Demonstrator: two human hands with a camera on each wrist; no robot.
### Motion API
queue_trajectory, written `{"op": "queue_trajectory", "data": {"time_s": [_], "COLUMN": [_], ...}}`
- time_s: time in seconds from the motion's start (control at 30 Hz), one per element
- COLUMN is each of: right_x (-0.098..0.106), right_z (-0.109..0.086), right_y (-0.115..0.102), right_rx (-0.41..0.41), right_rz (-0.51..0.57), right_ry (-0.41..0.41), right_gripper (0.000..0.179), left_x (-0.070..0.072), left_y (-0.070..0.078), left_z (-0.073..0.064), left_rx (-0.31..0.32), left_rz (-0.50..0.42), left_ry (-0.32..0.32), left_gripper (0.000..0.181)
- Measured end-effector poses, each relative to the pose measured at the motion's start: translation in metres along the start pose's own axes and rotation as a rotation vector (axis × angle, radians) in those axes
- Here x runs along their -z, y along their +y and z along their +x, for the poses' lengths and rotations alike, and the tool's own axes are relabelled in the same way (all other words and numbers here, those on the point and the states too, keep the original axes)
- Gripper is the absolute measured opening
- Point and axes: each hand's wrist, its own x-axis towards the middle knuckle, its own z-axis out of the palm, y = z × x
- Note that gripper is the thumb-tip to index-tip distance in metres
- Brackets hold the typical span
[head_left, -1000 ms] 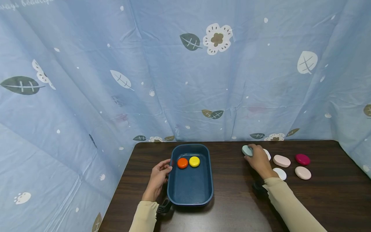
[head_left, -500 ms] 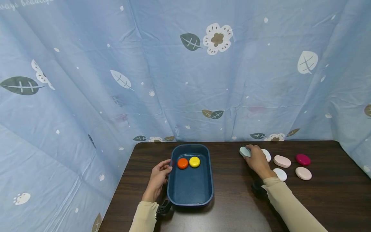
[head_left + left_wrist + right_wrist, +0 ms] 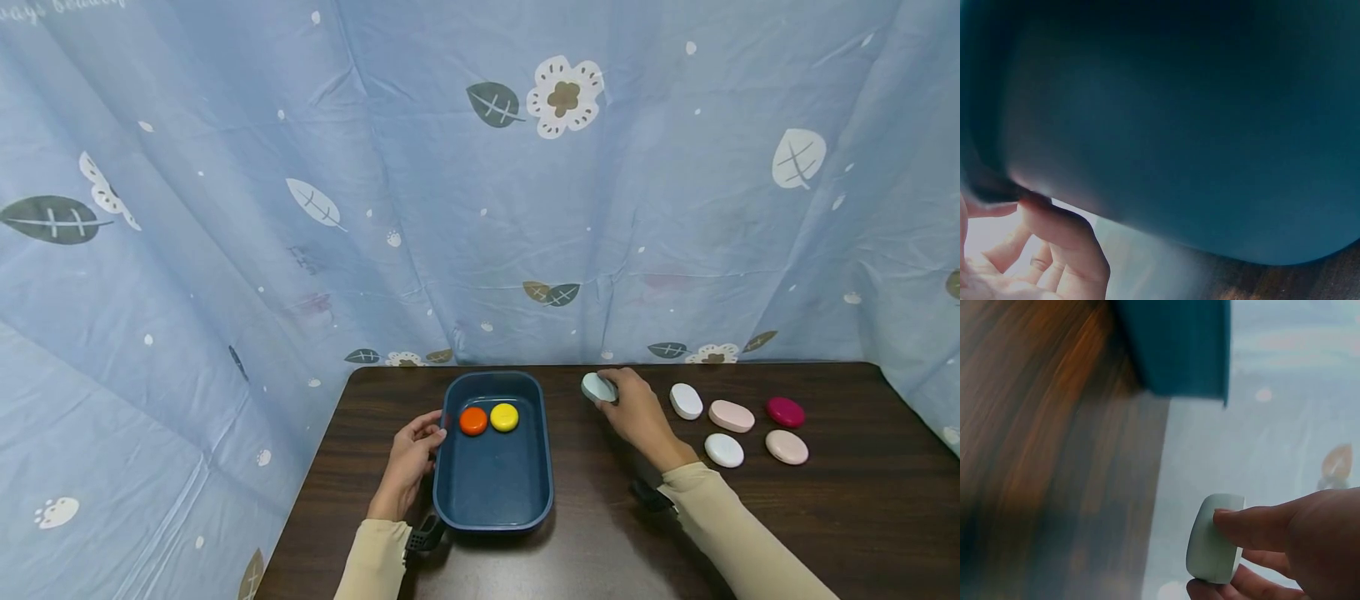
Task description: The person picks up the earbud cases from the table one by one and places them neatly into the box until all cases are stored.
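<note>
- Done, by my reading: two pieces sit in the far half of the blue tray [image 3: 491, 492], the orange disc [image 3: 472, 421] left and the yellow disc [image 3: 504, 417] right, side by side.
- In hand: I see the right hand [image 3: 641, 417] pinching the pale green piece [image 3: 1215, 544] between thumb and fingers, spread only as wide as the piece. It is right of the tray, not yet inside, and looks lifted.
- The left hand [image 3: 408, 458] has half-bent fingers at the tray's left edge; I can't tell whether they grip the rim or only touch it.
- Left over: five pieces lie on the right of the tabletop [image 3: 600, 533]: the far white piece [image 3: 686, 402], near white piece [image 3: 723, 450], pink oblong [image 3: 731, 417], magenta oval [image 3: 785, 412] and pale pink oval [image 3: 787, 447].
- If all eight belong in the tray, I'd call it a quarter done, with a third piece on its way.
</note>
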Motion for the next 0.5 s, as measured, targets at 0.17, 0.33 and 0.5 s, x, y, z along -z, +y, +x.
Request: {"op": "queue_trajectory", "data": {"time_s": [0.17,0.33,0.5], "right_x": [-0.002,-0.006,-0.008], "right_z": [-0.001,-0.001,-0.003], "right_y": [-0.021,-0.037,-0.055], "right_rx": [0.055,0.102,0.118], "right_rz": [0.022,0.064,0.088], "right_ry": [-0.002,0.002,-0.003], "right_gripper": [0.046,0.045,0.045], "left_x": [0.000,0.000,0.000], "left_y": [0.001,0.000,-0.001], "left_z": [-0.001,0.000,0.000], "left_rx": [0.001,0.002,0.002], "left_rz": [0.003,0.011,0.007], "left_ry": [0.005,0.002,0.001], "left_gripper": [0.040,0.041,0.041]}}
